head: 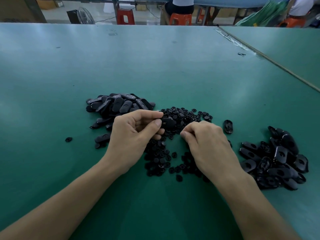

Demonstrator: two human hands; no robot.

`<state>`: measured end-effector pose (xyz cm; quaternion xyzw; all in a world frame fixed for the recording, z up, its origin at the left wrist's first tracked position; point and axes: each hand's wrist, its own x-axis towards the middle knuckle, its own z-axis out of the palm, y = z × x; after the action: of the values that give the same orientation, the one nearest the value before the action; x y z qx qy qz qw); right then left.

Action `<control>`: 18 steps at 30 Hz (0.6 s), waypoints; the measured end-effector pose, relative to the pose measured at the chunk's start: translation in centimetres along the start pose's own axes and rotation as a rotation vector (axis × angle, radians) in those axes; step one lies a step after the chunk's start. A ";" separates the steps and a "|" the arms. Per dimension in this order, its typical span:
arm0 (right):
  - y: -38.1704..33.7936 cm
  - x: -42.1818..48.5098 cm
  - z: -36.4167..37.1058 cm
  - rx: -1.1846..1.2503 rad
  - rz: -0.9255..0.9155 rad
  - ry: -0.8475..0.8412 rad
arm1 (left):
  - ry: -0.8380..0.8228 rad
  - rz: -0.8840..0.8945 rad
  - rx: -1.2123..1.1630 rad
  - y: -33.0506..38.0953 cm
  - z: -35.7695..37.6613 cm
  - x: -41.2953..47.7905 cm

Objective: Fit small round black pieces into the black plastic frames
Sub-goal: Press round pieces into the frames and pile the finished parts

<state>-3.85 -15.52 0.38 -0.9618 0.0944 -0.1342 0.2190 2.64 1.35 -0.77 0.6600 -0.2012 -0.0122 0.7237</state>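
Observation:
My left hand pinches one oval black frame between thumb and fingers, just above a spread of small round black pieces. My right hand hovers over those round pieces with its fingers curled under; whether it holds a piece is hidden. A heap of black frames lies behind my left hand. Another heap of frames lies to the right of my right hand. One single frame lies apart beside my right hand.
The green table mat stretches far behind the heaps. A stray round piece lies to the left. A seam runs diagonally at the right. Past the far edge stand orange stools, a fan and seated people.

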 end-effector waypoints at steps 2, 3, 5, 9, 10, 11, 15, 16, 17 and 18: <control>0.1 0.1 0.1 0.049 -0.002 0.037 | 0.001 -0.003 0.007 -0.1 0.0 0.0; 0.0 0.1 0.0 0.097 0.000 0.070 | 0.001 -0.004 0.014 -0.1 0.0 0.0; -0.1 0.2 -0.1 0.211 0.004 0.142 | 0.005 -0.006 0.034 -0.2 0.0 0.0; -0.5 0.0 -0.2 0.359 -0.012 0.178 | -0.003 -0.006 0.068 -0.4 -0.2 -0.1; -0.5 0.0 -0.2 0.376 -0.012 0.172 | -0.007 -0.005 0.071 -0.4 -0.2 -0.1; -0.5 0.0 -0.2 0.381 -0.017 0.161 | -0.009 -0.004 0.073 -0.4 -0.2 -0.2; -0.7 -0.1 -0.2 0.464 -0.050 0.177 | -0.009 -0.001 0.082 -0.4 -0.2 -0.2; -0.8 -0.2 -0.2 0.499 -0.057 0.185 | -0.011 -0.001 0.085 -0.4 -0.2 -0.2; -0.9 -0.2 -0.2 0.528 -0.067 0.186 | -0.013 -0.004 0.089 -0.4 -0.2 -0.2; -1.0 -0.3 -0.2 0.548 -0.077 0.184 | -0.013 -0.006 0.094 -0.4 -0.2 -0.2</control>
<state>-4.05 -14.67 0.98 -0.8534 0.0377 -0.2496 0.4561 2.55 1.52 -1.20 0.6939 -0.2043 -0.0093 0.6905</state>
